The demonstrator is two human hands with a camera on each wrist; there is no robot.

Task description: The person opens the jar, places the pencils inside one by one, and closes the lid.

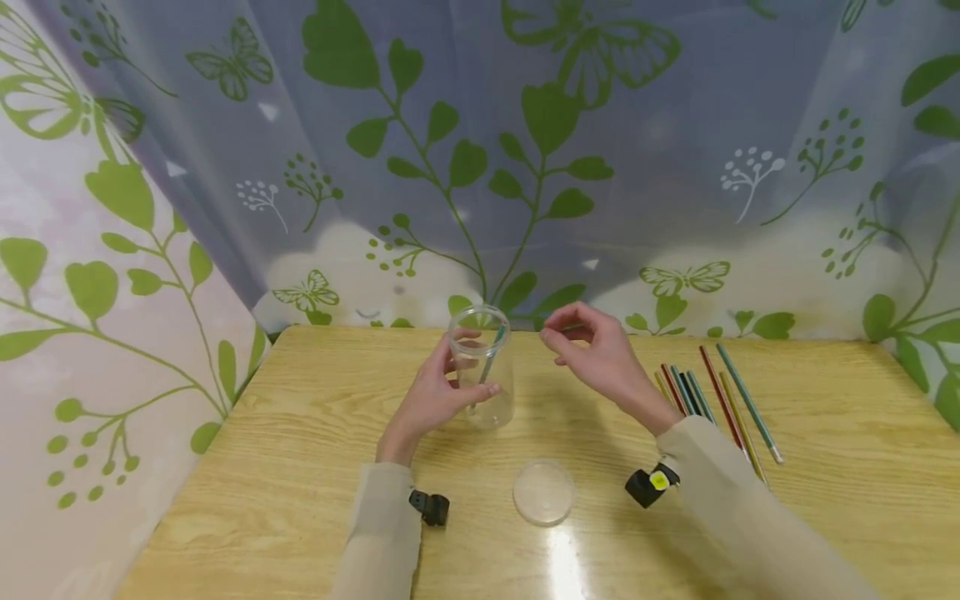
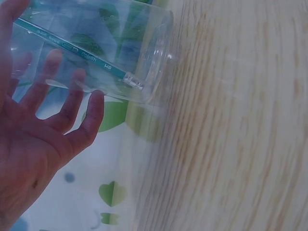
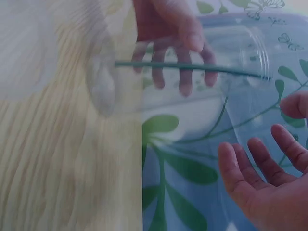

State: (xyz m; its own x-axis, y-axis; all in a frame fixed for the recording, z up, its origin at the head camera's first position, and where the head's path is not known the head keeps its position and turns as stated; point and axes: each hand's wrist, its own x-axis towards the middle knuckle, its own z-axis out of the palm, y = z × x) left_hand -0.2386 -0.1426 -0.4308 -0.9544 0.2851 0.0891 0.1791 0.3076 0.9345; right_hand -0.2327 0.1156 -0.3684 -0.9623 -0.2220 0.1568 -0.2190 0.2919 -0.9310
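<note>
A clear jar, without its lid, stands near the back of the table, and my left hand grips it round the side, thumb in front and fingers behind. One teal pencil leans inside the jar; its metal ferrule end rests at the bottom. To the right of the jar's mouth, my right hand is raised with loosely bent fingers and holds nothing. In the right wrist view those fingers stand apart from the jar. A round clear lid lies on the table in front of the jar.
Several red, teal, black and yellow pencils lie on the wooden table at the right, including a teal pencil; my right sleeve covers part of the bunch. A leaf-patterned curtain hangs behind the table's back edge.
</note>
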